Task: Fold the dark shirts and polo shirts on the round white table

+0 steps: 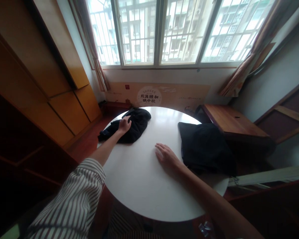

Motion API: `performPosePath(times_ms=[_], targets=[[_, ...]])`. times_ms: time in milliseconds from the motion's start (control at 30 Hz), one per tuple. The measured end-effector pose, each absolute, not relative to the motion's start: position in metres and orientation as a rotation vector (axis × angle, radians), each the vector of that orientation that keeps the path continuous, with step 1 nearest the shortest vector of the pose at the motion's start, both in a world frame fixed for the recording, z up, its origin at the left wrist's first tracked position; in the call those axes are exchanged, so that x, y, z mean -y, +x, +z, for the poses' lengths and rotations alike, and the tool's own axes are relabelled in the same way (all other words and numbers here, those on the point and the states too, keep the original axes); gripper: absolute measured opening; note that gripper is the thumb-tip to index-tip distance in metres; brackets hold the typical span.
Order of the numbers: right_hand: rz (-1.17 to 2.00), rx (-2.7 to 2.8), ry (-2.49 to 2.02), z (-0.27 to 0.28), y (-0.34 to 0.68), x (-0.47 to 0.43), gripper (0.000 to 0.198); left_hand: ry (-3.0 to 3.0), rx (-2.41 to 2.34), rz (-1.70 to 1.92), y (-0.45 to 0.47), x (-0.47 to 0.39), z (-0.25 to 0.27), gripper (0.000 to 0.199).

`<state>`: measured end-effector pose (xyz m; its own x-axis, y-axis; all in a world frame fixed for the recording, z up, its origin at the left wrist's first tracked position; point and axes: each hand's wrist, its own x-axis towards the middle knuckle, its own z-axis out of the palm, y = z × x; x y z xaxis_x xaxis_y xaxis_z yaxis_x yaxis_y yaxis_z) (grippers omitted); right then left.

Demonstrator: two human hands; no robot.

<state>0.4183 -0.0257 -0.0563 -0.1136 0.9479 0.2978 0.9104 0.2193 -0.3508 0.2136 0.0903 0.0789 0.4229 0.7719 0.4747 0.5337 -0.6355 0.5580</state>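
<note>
Where the round, glossy white desk [144, 186] stretches before me, a flat, squarish dark cloth [204, 146] lies at two o'clock and a soft, rumpled black garment [139, 123] at ten; the right grip [166, 156] rests open near the centre, the left grip [125, 124] lies curled on the garment, whether pinching it I can't tell. Such limp fabric, I'd judge, wants its creases eased outward, not tugged

Light is mirrored in the smooth, glossy white tabletop [139, 179], against which soft, matt black cloth is seen in a rumpled garment [140, 125] and a flatter bundle [204, 146]. Striped cloth is shown in a sleeve [77, 196], draped fabric in a curtain [244, 74]. Smooth, faintly sheened wood is displayed by a cabinet [64, 111] and a desk [229, 116].
</note>
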Motion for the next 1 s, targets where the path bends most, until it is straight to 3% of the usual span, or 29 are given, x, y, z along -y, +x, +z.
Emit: performPosePath(times_ms=[200,300,433,600,733,800,900,1000], targets=[[0.096,1.707,-1.61,-0.067,0.43,0.02,0.065,2.627,-0.677,0.534,0.195,-0.075,0.044,0.024],[0.062,1.603,-1.628,-0.065,0.439,0.019,0.076,2.789,-0.127,0.121,0.177,-0.044,0.016,0.034],[0.06,1.645,-1.63,-0.061,0.442,0.019,0.08,2.71,0.192,0.028,0.153,-0.005,0.001,0.037],[0.035,1.801,-1.676,-0.05,0.432,0.024,0.094,2.567,-0.177,-0.012,0.128,0.013,0.004,0.031],[-0.072,1.993,-1.722,-0.021,0.425,0.011,0.104,2.357,-0.939,0.296,0.115,0.014,-0.011,0.082],[-0.094,2.158,-1.705,-0.002,0.423,-0.005,0.105,2.26,-1.07,0.372,0.114,0.01,-0.017,0.09],[-0.027,2.414,-1.74,0.02,0.421,-0.034,0.098,2.279,-1.001,0.432,0.116,-0.007,-0.017,0.069],[-0.054,2.536,-1.797,0.032,0.423,-0.06,0.07,2.327,-0.964,0.64,0.117,-0.038,-0.005,0.055]])
